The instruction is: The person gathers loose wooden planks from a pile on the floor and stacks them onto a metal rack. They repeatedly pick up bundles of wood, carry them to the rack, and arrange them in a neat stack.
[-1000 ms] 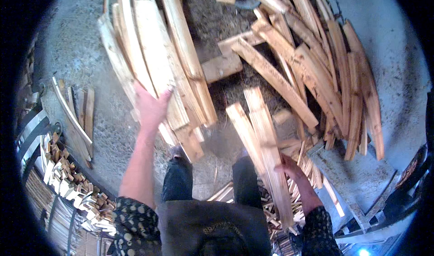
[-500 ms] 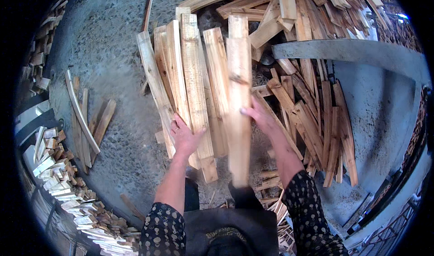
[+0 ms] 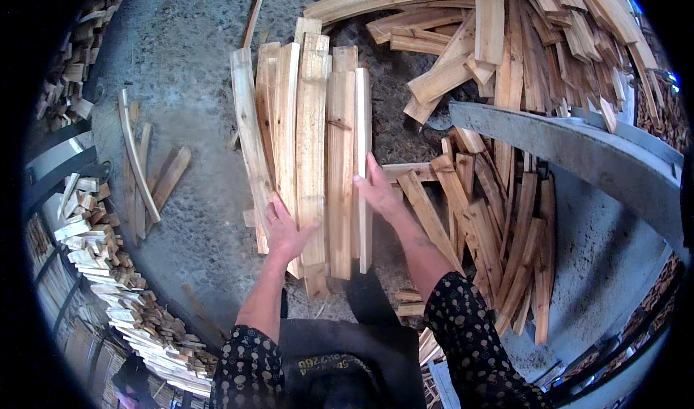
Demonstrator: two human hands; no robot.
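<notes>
Long pale wooden boards lie side by side in a lengthwise stack in front of me. My left hand (image 3: 289,234) rests with its fingers stretched on the left part of the stack, touching a wide board (image 3: 312,127) and the boards left of it. At the stack's right side my right hand (image 3: 381,192) grips a narrow-looking board (image 3: 363,113), its thumb over the near edge and its fingers along the outer side. Next to that board lies a knotty board (image 3: 341,156). The undersides of the stack are hidden.
A large heap of boards (image 3: 520,40) lies at the far right, beside a grey metal beam (image 3: 564,134). More slats (image 3: 491,235) lean below it. Loose sticks (image 3: 137,163) lie on the concrete floor (image 3: 195,113). Stacked wood (image 3: 123,293) lines the left.
The board in my right hand has come down and left against the stack and turned narrow side up. My left hand stays on the stack. The whole view has shifted slightly.
</notes>
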